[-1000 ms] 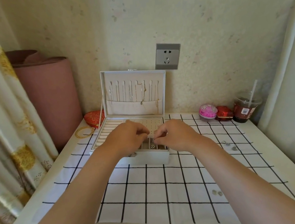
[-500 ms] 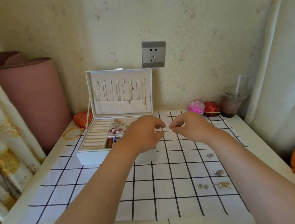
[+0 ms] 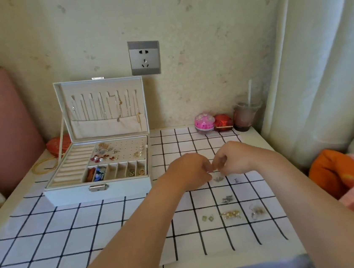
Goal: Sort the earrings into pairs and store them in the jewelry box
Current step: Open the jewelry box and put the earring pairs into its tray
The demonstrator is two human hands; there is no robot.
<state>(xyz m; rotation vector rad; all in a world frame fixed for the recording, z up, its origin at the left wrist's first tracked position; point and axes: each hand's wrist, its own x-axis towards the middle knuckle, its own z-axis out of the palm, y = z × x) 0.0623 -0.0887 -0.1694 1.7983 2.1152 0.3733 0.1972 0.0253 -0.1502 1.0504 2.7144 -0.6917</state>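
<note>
The white jewelry box [image 3: 99,192] stands open at the left of the checked cloth, with earrings on its peg panel [image 3: 120,150] and in its small front compartments. My left hand [image 3: 189,171] and my right hand [image 3: 233,158] hover right of the box, fingers curled, fingertips almost meeting. I see nothing held in either. Just below the fingertips a silver earring pair [image 3: 218,179] lies on the cloth, with a tiny stud [image 3: 236,180] beside it. Nearer me lie a star earring [image 3: 227,199], two green square studs [image 3: 207,218], a gold pair [image 3: 230,214] and a silver pair [image 3: 256,211].
A pink round box [image 3: 204,123], a red box [image 3: 223,122] and a cup with a straw [image 3: 245,116] stand at the back right by the wall. Gold bangles [image 3: 44,165] and a red pouch [image 3: 57,144] lie left of the jewelry box. An orange object [image 3: 335,173] sits off the right edge.
Both hands have left the jewelry box's front compartments and moved right and toward me, down to the loose earrings on the cloth. The view has turned right with them.
</note>
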